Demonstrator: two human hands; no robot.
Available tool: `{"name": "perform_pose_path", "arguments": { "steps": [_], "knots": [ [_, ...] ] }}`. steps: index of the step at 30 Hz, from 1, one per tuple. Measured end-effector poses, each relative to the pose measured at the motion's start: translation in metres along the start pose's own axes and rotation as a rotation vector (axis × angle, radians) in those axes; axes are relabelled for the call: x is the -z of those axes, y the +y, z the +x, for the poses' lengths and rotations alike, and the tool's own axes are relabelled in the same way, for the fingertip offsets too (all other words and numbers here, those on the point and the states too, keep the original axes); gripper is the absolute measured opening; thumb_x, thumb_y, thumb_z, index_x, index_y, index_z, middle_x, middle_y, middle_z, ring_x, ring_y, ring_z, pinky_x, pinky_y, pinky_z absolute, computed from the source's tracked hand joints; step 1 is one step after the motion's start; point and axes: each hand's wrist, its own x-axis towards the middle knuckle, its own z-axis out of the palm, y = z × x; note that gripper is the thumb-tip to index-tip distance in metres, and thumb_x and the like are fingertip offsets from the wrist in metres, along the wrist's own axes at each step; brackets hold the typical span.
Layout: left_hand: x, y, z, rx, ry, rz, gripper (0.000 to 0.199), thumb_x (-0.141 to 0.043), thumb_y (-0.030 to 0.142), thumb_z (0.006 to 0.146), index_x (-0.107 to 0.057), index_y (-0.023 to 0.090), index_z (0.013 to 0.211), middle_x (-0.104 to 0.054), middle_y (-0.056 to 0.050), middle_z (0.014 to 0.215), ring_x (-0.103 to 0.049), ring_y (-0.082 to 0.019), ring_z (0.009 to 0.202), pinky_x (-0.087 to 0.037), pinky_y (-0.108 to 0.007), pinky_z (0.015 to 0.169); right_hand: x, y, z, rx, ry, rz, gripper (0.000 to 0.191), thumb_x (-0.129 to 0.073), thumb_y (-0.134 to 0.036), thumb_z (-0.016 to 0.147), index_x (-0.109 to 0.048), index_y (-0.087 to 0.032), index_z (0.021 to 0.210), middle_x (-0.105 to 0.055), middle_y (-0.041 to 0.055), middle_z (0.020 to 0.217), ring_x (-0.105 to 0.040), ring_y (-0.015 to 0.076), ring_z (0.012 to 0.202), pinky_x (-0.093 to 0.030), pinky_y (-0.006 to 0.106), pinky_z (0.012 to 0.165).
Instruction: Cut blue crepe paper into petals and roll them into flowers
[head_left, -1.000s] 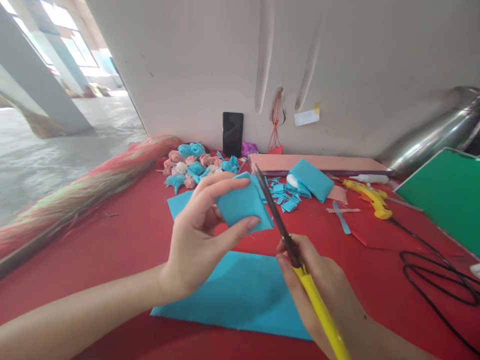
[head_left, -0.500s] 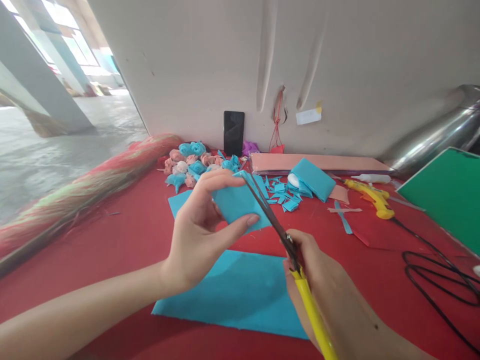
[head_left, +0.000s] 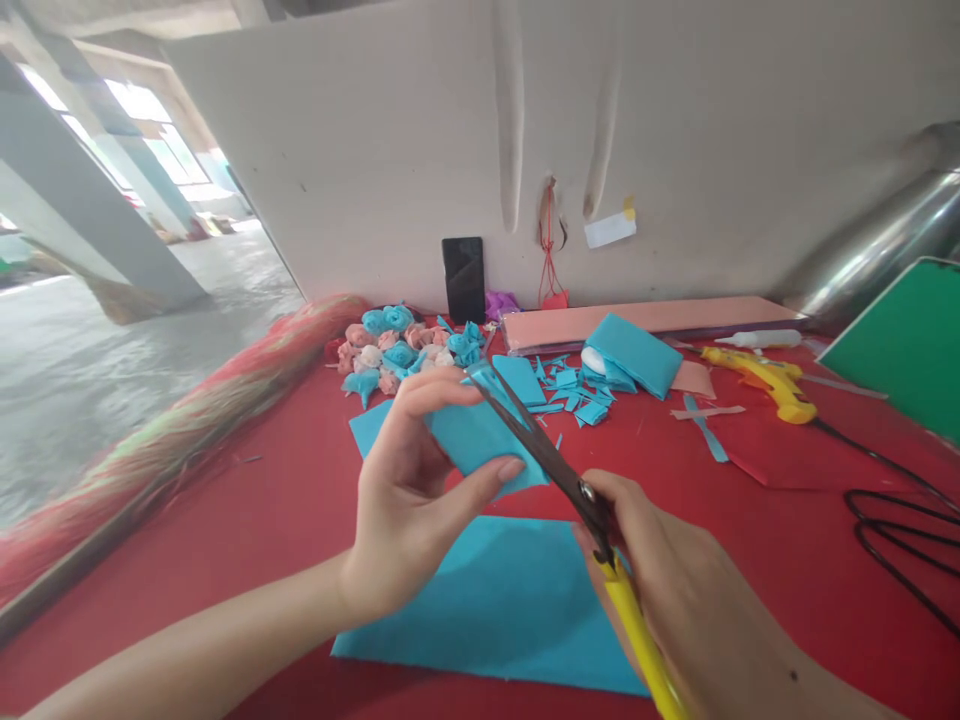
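Note:
Between the thumb and fingers of my left hand [head_left: 416, 510] is a folded piece of blue crepe paper [head_left: 472, 435], held up above the table. My right hand [head_left: 675, 570] grips scissors [head_left: 555, 465] with yellow handles. Their blades are slightly apart and lie along the right edge of the held paper, tips near my left fingertips. Below both hands a larger blue sheet [head_left: 495, 610] lies flat. Part of another blue piece [head_left: 367, 428] shows behind my left hand.
Blue scraps [head_left: 574, 385] and a folded blue stack [head_left: 637, 355] lie behind the scissors. Paper roses [head_left: 397, 345] cluster by a leaning phone [head_left: 464, 280]. At right are a yellow glue gun [head_left: 765, 380] with a black cord [head_left: 892, 520] and a green board [head_left: 907, 345].
The scissor blades have opened a little wider along the paper's edge. The camera view has shifted slightly; my left hand keeps its hold on the paper.

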Motion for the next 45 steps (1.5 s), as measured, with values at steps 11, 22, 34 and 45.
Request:
{"name": "perform_pose_path", "arguments": {
  "steps": [11,22,34,45],
  "knots": [
    [0.000,-0.003,-0.001,-0.017,0.036,0.077,0.045,-0.071,0.005,0.064,-0.058,0.028,0.101,-0.049,-0.002,0.103,-0.050,-0.016,0.098,-0.053,-0.019,0.063,0.002,0.000,0.004,0.051,0.034,0.019,0.014,-0.032,-0.019,0.086,-0.041,-0.015,0.096,-0.044,-0.0047,0.047,-0.045,0.0106,0.033,-0.034,0.018,0.032],
    [-0.002,-0.003,0.000,0.072,0.033,0.014,0.041,-0.069,0.005,0.066,-0.059,0.028,0.098,-0.047,-0.001,0.096,-0.052,-0.012,0.076,-0.050,-0.016,0.050,0.004,0.002,0.005,0.110,0.033,-0.005,0.015,-0.030,-0.017,0.086,-0.041,-0.015,0.097,-0.048,-0.0046,0.048,-0.050,0.0133,0.035,-0.037,0.022,0.036],
    [-0.004,-0.002,0.000,0.292,0.036,-0.091,0.034,-0.069,0.011,0.069,-0.055,0.026,0.097,-0.048,0.003,0.078,-0.048,-0.005,0.056,-0.049,-0.013,0.047,-0.006,0.029,0.024,-0.441,-0.264,0.544,0.020,-0.035,-0.034,0.088,-0.043,-0.019,0.099,-0.050,-0.0032,0.058,-0.046,0.0088,0.041,-0.032,0.018,0.037],
    [0.000,-0.007,-0.001,0.260,0.041,0.006,0.032,-0.071,0.013,0.068,-0.061,0.029,0.094,-0.045,-0.001,0.108,-0.050,-0.008,0.070,-0.049,-0.015,0.048,0.008,0.019,0.034,-0.515,-0.204,0.974,0.017,-0.046,-0.034,0.083,-0.043,-0.021,0.093,-0.047,-0.0039,0.063,-0.043,0.0071,0.049,-0.038,0.017,0.043]
  ]
}}
